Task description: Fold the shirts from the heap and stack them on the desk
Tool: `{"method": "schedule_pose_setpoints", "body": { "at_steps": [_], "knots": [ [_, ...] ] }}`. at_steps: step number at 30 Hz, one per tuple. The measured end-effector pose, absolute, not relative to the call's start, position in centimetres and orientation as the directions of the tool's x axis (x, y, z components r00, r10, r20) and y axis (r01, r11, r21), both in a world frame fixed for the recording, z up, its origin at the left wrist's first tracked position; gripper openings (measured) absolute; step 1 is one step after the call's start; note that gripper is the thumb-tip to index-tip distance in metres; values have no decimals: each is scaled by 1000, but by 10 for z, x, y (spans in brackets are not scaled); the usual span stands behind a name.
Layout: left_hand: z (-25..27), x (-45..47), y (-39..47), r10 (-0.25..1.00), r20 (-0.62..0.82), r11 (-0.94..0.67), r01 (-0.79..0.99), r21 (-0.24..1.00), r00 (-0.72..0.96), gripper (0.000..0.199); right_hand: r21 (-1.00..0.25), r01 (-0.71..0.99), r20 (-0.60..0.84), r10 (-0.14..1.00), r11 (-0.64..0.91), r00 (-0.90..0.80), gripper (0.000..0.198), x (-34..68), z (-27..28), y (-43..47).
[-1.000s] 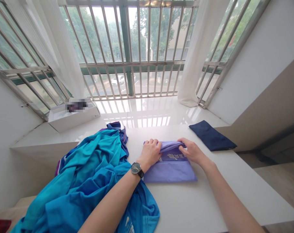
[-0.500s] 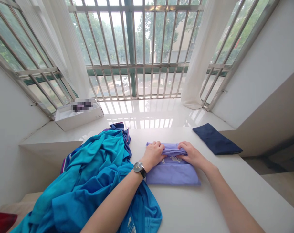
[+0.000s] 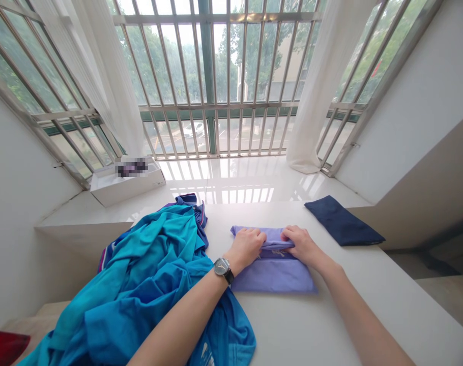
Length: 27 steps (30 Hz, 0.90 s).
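A lavender shirt [image 3: 274, 277], folded into a flat rectangle, lies on the white table [image 3: 288, 330] in front of me. Its far edge is folded over toward me, and a bit of light print shows in the gap between the two folds. My left hand [image 3: 247, 248], with a watch [image 3: 221, 267] on the wrist, grips the folded-over edge near its left part. At the right end of the same edge, my right hand [image 3: 300, 245] pinches the cloth between thumb and fingers.
A heap of teal and blue shirts [image 3: 140, 274] lies left of the lavender one, beside my left forearm. To the right is a folded navy garment [image 3: 342, 221]. On the sill stands a white box [image 3: 128, 185], below barred windows with white curtains [image 3: 310, 122].
The far edge of the lavender shirt has come down flatter toward me, covering more of the print. My left hand has shifted slightly right with it; the view has tilted a little.
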State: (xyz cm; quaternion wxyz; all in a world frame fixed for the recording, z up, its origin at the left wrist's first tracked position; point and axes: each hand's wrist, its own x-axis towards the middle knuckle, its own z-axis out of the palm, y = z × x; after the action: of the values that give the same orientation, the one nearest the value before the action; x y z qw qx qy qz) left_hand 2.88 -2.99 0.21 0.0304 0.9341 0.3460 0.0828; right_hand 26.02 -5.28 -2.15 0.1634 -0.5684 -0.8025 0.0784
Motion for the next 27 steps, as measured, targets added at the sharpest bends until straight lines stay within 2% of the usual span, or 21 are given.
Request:
{"method": "schedule_pose_setpoints", "body": {
  "at_steps": [12, 18, 27],
  "knots": [
    [4, 23, -27, 555, 125, -832, 552, 57, 822, 13, -364, 859, 144, 933, 361, -331, 15, 261, -21, -53],
    [12, 13, -24, 578, 119, -811, 584, -21, 807, 20, -416, 842, 130, 939, 343, -318, 13, 264, -25, -52],
    [18, 9, -27, 581, 46, -813, 582, -7, 812, 26, -441, 833, 132, 943, 333, -307, 13, 266, -29, -51]
  ]
}}
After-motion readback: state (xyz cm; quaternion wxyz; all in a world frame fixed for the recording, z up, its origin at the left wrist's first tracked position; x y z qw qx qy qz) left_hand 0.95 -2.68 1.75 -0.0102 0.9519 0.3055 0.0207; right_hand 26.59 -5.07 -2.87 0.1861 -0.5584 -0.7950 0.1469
